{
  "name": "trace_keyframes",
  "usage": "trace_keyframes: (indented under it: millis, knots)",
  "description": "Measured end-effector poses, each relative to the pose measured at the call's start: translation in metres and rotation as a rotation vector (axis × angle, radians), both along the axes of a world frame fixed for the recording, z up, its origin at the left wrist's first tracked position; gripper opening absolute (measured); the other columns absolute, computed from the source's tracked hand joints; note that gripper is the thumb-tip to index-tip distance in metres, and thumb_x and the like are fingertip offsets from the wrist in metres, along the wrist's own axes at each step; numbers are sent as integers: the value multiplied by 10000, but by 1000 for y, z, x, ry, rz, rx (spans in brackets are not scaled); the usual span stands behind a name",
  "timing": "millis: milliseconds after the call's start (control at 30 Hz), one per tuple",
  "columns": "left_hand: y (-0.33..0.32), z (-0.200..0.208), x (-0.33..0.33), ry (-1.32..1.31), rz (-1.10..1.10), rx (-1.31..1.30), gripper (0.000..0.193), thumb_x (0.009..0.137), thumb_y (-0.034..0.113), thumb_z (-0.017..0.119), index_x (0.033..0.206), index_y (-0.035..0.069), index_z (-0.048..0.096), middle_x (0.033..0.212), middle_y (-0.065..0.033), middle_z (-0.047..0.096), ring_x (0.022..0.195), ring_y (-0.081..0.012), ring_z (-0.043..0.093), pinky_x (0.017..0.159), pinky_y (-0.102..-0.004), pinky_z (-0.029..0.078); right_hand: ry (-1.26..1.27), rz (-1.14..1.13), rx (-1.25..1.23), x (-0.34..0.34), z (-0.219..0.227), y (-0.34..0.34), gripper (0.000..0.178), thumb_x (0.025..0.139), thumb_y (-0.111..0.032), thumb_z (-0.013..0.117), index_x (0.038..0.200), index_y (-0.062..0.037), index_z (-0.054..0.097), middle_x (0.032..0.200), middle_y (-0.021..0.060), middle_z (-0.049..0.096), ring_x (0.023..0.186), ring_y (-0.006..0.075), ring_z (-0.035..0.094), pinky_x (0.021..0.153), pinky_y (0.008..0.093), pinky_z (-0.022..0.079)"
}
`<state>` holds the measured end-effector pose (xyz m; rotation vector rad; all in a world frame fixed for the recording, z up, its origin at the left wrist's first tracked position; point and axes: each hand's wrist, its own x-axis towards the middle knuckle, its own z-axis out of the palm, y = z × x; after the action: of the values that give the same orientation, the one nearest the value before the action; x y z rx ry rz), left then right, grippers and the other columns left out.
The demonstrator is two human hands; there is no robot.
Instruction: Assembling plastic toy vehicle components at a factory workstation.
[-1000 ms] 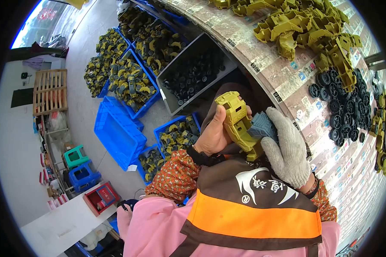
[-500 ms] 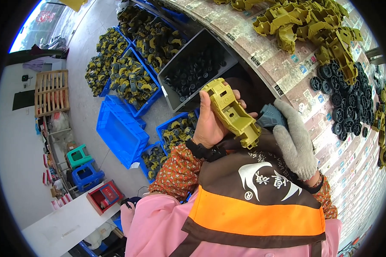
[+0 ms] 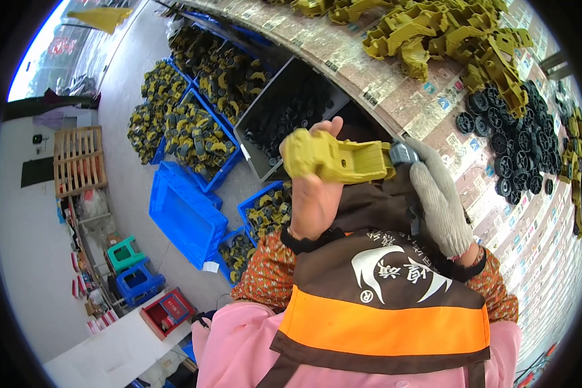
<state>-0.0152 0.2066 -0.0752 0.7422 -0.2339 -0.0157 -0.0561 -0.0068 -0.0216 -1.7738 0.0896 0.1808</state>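
A mustard-yellow plastic toy vehicle body [image 3: 330, 157] lies in my bare left hand [image 3: 317, 205], its fingers and thumb closed around the left end. My right hand [image 3: 441, 200], in a grey knitted glove, pinches a small blue-grey plastic part [image 3: 404, 154] between thumb and fingers. That part meets the right end of the yellow body; whether the two are joined I cannot tell. Both hands are in front of my brown apron [image 3: 343, 271], near the table's edge. Part of the blue-grey piece is hidden behind the glove.
The table [image 3: 433, 113] carries yellow toy bodies [image 3: 427, 35] and a heap of black wheels [image 3: 514, 145] on the right. Left of my hands stand a grey bin [image 3: 291, 107] of dark wheels, blue crates [image 3: 200, 139] of yellow-and-grey toys and an empty blue crate [image 3: 184, 207].
My left hand has turned the yellow body from a steep slant to nearly level. Its right end now meets the blue-grey part, which was apart from it before.
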Motion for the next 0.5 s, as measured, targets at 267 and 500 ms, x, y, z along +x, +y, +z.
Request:
trace_keyframes:
  millis: [267,500]
  knots:
    - [7,1,-19,-347,-575,254,495,962,365,793,1324,98,585,1767,-181,-102,1654,-364,25,1292,-500,136,19,-182,87,28,2,-3,431,1073,-188,563,1465,-9,543,1386,133,625,1262,227,597,1104,347,453]
    - [2,6,-18,552,-406,-116,666,1063,504,611,1578,176,345,1656,-129,329,1429,-286,485,1155,-483,466,-431,100,-169,20,8,17,597,873,71,637,1458,8,530,1329,228,620,1236,393,623,1084,420,485]
